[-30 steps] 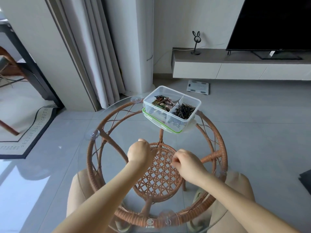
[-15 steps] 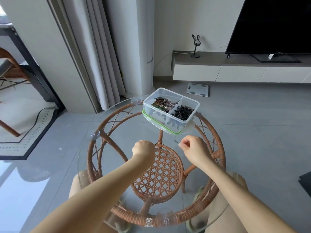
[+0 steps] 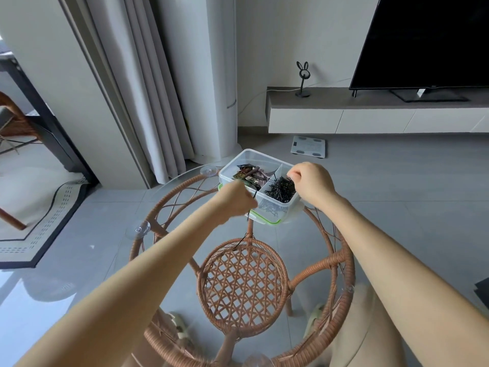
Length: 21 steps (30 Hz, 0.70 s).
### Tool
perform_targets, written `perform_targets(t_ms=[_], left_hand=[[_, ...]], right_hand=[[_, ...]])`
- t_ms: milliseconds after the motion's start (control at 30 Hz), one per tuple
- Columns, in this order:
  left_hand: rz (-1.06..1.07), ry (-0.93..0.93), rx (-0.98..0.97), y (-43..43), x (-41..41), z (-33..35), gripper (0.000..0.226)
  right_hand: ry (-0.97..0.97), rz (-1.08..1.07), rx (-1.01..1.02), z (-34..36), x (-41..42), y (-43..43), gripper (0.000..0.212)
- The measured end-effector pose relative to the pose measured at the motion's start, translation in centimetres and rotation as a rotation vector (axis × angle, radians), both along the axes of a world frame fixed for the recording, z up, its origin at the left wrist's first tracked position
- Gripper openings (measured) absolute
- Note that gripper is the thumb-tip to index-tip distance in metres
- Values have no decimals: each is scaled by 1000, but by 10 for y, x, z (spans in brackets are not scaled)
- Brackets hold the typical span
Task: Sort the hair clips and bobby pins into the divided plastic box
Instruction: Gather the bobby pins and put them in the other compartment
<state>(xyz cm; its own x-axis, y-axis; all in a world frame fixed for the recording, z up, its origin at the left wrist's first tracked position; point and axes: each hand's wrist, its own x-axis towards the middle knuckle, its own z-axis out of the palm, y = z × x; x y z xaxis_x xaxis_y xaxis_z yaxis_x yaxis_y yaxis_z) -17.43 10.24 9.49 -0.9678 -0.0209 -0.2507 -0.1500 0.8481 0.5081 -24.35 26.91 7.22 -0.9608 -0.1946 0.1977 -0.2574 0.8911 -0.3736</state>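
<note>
The divided plastic box [image 3: 260, 193] sits at the glass table's [image 3: 169, 192] far edge, hair clips [image 3: 250, 176] in its left compartment, bobby pins [image 3: 280, 190] in the right. The right hand [image 3: 309, 184] hovers pinched over the pins; the left hand [image 3: 236, 201], fisted, grips a dark pin. Sorting looks nearly finished.

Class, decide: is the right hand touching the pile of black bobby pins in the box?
Cannot tell. In the head view the right hand hovers over the bobby pins, fingertips overlapping them.

both arms outstretched, left hand [image 3: 239, 198] and right hand [image 3: 311, 182] fisted.
</note>
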Motion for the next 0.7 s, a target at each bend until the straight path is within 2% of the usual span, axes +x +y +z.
perform_targets(t_ms=[67, 200, 267, 433, 533, 633, 700], left_hand=[[24, 81, 46, 16, -26, 12, 23], [-27, 122, -66, 44, -69, 13, 21], [-56, 103, -124, 49, -82, 6, 28], [-2, 230, -133, 27, -49, -6, 33], [-55, 124, -248, 3, -5, -34, 23], [-105, -51, -283, -7, 26, -71, 32], [-115, -29, -273, -4, 38, -88, 23]], right_hand=[[47, -66, -77, -5, 8, 9, 22], [73, -80, -112, -18, 31, 29, 22], [48, -63, -91, -25, 38, 36, 22], [12, -76, -144, -34, 53, 40, 18], [8, -5, -126, -43, 66, 26, 17], [132, -45, -160, -43, 63, 9, 36], [116, -83, -131, -40, 54, -1, 42]])
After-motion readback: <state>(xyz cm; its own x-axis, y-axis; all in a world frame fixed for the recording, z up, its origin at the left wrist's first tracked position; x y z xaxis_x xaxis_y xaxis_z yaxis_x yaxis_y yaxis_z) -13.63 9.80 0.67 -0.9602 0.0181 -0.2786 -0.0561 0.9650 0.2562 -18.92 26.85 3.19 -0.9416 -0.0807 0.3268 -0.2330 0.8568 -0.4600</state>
